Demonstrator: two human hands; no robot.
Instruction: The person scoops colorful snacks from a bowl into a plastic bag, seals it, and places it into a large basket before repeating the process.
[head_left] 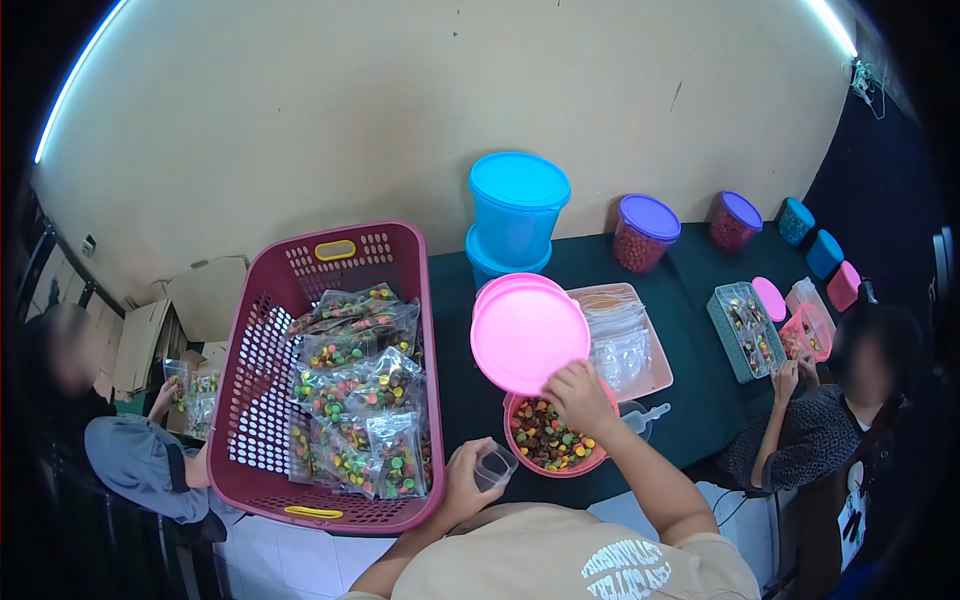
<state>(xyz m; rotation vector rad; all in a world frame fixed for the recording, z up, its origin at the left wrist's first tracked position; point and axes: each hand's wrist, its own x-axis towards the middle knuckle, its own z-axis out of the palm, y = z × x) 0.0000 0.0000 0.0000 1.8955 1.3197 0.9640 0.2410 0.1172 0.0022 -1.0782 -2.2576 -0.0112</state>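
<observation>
Over the dark green table (690, 400), close to my chest, I have both hands at work. My right hand (580, 395) is up at the lower edge of the pink lid (528, 335), fingers curled onto its rim, gripping it; the lid is tilted and held above and slightly behind the pink tub (553, 440), so the tub lies right under this hand. I can see the tub is full of coloured candies (548, 437), uncovered on its near side. My left hand (462, 485) sits lower and to the left, just beside the tub, closed around a small clear cup (495, 466); the cup's open mouth points toward the tub and nearly touches its rim.

Left of my left hand stands a maroon basket (262, 400), touching the table edge, piled with clear bags (360, 400) of the same candies. Behind the lid are two stacked blue tubs (518, 215) and a tray (655, 375) with empty plastic bags. A clear scoop (645, 415) lies just right of my right wrist. Farther right, a person's hand (785, 380) rests near a green crate (722, 330); another person sits at far left, holding bags.
</observation>
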